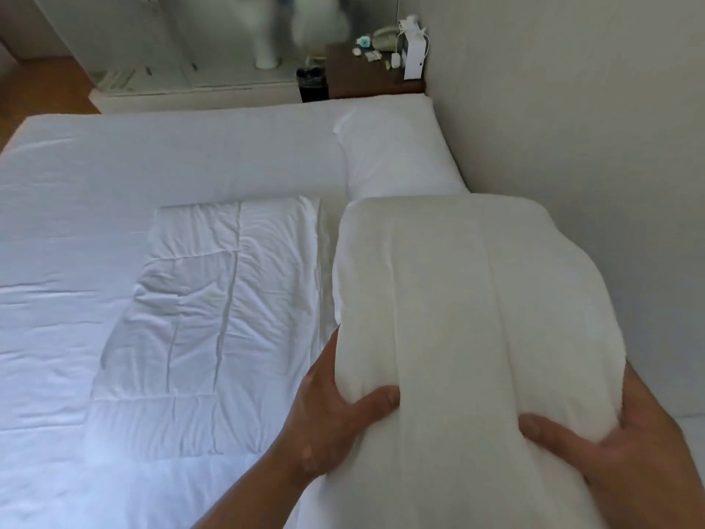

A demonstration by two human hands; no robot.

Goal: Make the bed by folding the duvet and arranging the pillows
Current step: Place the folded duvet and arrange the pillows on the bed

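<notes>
Clasped at its near end by left hand point(324, 421) and right hand point(614, 456), each grip curled round it, the pillow point(457, 299) is held beside the wall, while the duvet point(213, 318) is seen folded on the bed point(57, 192), the far pillow point(396, 154) is judged placed, and only this one is left to be set down.

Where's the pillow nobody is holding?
In the head view, the free pillow lies at the far right corner of the bed by the wall, between the nightstand and the held pillow.

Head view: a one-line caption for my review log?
Left hand and right hand grip a cream pillow beside the folded duvet; a white pillow lies by the wall.
</notes>
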